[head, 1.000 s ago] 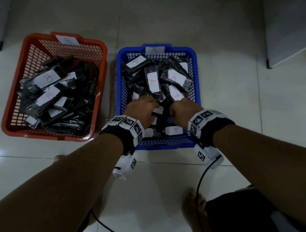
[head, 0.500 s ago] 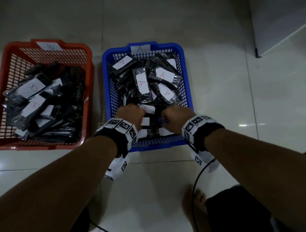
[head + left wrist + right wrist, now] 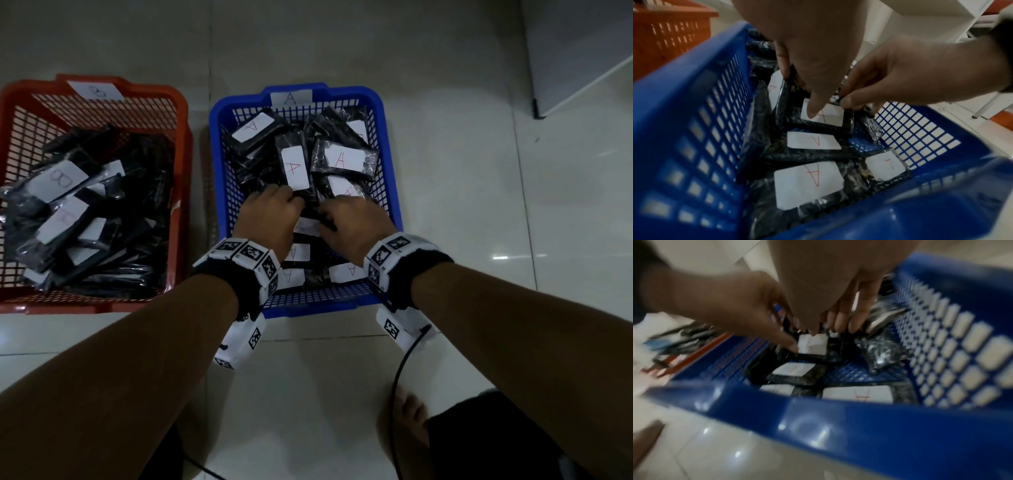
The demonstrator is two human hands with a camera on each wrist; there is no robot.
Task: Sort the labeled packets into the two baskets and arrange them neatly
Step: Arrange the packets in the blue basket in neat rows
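Observation:
The blue basket [image 3: 318,310] tagged A holds several black packets with white A labels [image 3: 296,168]. Both my hands are inside it, near the front middle. My left hand [image 3: 274,216] has its thumb on the label of one A packet [image 3: 826,116] and its fingers curled down behind it. My right hand [image 3: 349,222] pinches the same packet's far right edge [image 3: 813,345]. More A packets lie flat between my wrists and the front wall. The red basket [image 3: 68,306] at left, tagged B, holds a loose heap of B packets [image 3: 61,178].
Both baskets stand side by side on a pale tiled floor. A white cabinet [image 3: 582,51] stands at the back right. A black cable [image 3: 400,370] hangs from my right wrist, and a bare foot [image 3: 404,421] rests below it.
Both hands have reached slightly farther into the blue basket, and their fingers now close on one A packet. The head view has drifted; the baskets have not moved.

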